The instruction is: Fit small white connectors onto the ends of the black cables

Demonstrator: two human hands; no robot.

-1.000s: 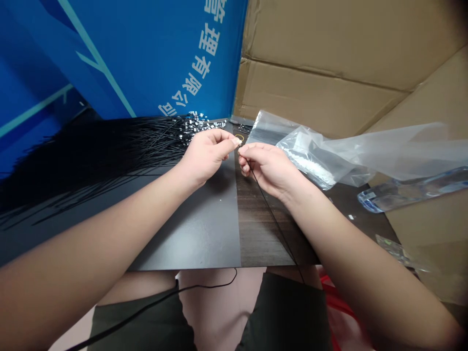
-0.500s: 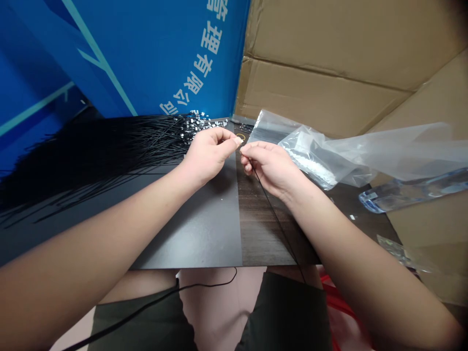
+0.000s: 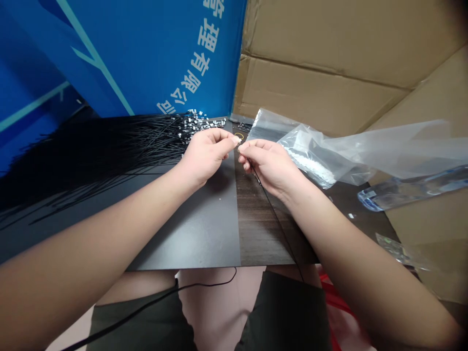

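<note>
My left hand (image 3: pixel 209 152) is closed in a pinch on a small white connector (image 3: pixel 239 140), mostly covered by the thumb and fingertips. Close beside it, my right hand (image 3: pixel 266 161) pinches the upper end of a thin black wire (image 3: pixel 274 214), which runs down past the table's front edge. The fingertips of both hands almost meet; whether the wire end touches the connector I cannot make out. Behind my left hand lies a large bundle of black wires (image 3: pixel 95 146), with white connectors (image 3: pixel 199 123) at their right ends.
A clear plastic bag (image 3: pixel 310 163) holding small white pieces lies to the right, with a blue-tinted clear plastic package (image 3: pixel 409 191) beyond it. A small bag (image 3: pixel 398 251) sits lower right. Cardboard (image 3: pixel 329 53) and a blue printed panel (image 3: pixel 146 53) stand behind the table (image 3: pixel 197 239).
The view has shifted slightly. Both hands keep their pinches, with the fingertips close together as before.
</note>
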